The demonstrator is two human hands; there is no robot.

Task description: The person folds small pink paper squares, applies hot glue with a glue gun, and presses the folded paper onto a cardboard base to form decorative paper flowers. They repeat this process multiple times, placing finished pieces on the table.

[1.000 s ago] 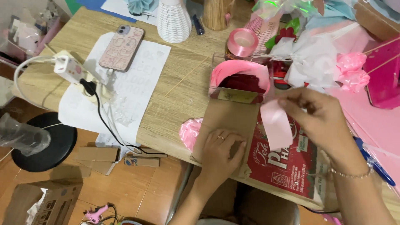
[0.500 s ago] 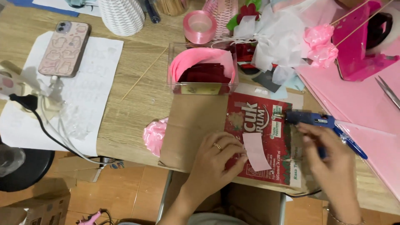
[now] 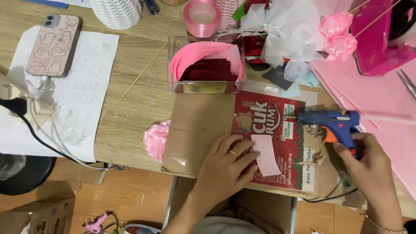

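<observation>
My left hand (image 3: pixel 227 167) lies flat on a brown and red cardboard sheet (image 3: pixel 199 125), its fingertips pressing down the edge of a short pale pink ribbon strip (image 3: pixel 265 154). My right hand (image 3: pixel 368 162) grips the handle of a blue glue gun (image 3: pixel 329 122), whose nozzle points left over the cardboard. A clear plastic box (image 3: pixel 206 69) with pink and dark red ribbon pieces stands just behind the cardboard. A pink ribbon flower (image 3: pixel 156 139) lies at the cardboard's left edge.
A pink ribbon roll (image 3: pixel 202 17), white ribbed vase (image 3: pixel 116 13), phone (image 3: pixel 54 39) on white paper, power strip with cables (image 3: pixel 19 108), thin wooden stick (image 3: pixel 143 71), white and pink tissue heap (image 3: pixel 299 30), pink paper sheets (image 3: pixel 377 99) and scissors (image 3: pixel 407 82) crowd the wooden table.
The pink strip went from my raised right hand down onto the cardboard. My left hand now pins it. My right hand reached for the glue gun and closed on its handle.
</observation>
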